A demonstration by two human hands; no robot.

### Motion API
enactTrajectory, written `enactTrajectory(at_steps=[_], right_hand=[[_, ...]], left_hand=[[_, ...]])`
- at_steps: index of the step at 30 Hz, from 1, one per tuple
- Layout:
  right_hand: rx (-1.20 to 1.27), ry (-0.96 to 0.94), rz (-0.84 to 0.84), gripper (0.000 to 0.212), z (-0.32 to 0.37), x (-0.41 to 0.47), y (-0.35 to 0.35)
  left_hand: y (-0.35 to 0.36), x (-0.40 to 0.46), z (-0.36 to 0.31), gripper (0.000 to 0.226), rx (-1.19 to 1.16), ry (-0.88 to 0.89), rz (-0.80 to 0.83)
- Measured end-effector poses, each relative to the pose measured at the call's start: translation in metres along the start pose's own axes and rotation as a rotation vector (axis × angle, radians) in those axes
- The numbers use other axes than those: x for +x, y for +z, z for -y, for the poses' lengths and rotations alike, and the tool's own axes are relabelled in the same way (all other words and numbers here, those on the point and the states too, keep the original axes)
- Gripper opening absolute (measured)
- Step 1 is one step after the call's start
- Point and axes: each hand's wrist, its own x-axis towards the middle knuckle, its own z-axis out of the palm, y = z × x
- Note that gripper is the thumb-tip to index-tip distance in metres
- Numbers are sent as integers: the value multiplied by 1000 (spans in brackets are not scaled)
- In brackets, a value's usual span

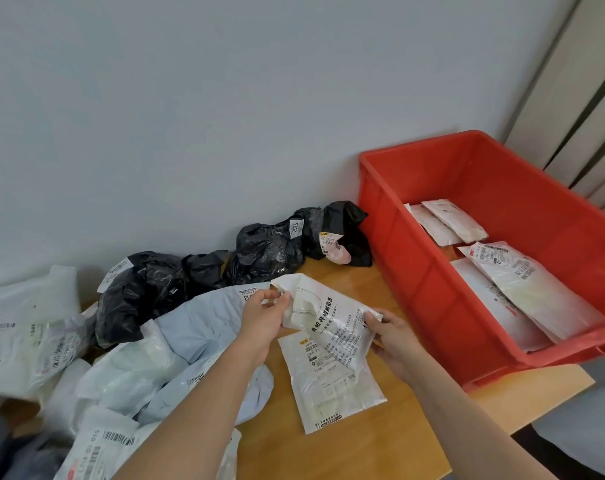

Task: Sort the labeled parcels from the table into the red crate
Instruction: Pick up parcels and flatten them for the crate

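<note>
Both hands — left hand [261, 323], right hand [393, 336] — pinch a white parcel [329, 313] in their fingers, above the table [391, 445], beside the red crate [432, 271] at its right edge.

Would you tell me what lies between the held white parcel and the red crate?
Only bare wooden table in the head view separates the white parcel from the red crate.
</note>
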Motion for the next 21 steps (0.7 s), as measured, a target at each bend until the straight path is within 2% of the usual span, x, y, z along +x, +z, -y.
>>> enactTrajectory(at_steps=[3,7,15,21], right_hand=[[2,2,-11,11,0,1,0],[17,15,-41,11,-3,2,-2],[35,79,-82,25,-10,-2,-13],[-23,110,-176,44,-15,2,-14]], left_hand=[[-3,1,-1,21,6,9,-16],[-8,-2,-5,12,-44,3,-73],[-21,-3,-7,15,-92,-63,-52],[-14,-5,-10,9,-362,-172,-96]])
